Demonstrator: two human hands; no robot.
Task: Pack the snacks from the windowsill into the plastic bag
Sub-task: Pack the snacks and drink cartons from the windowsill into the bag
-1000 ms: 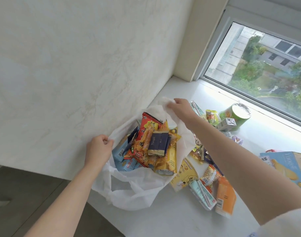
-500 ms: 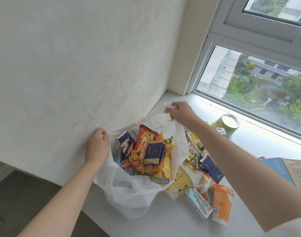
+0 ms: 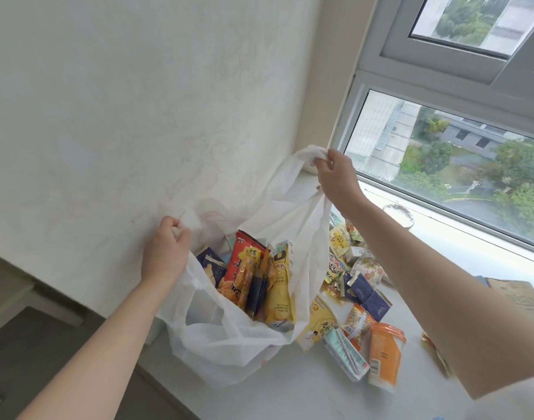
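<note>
We pinch the thin white plastic bag [image 3: 229, 338] open, left hand [image 3: 165, 250] and right hand [image 3: 335, 177] fingers gripping its handles; next, loose snack packets [image 3: 362, 295] below our right fingers likely go in.

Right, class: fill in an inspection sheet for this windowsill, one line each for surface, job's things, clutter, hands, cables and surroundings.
Surface: white windowsill, partly covered.
Job's things: white plastic bag open, holding upright snack packets; loose snacks lie beside it on the sill.
Clutter: cardboard box at the right edge; cup by the glass.
Hands: left hand grips the bag's near handle; right hand holds the far handle raised.
Cables: nothing seen.
Surroundings: pale wall left, window right.
</note>
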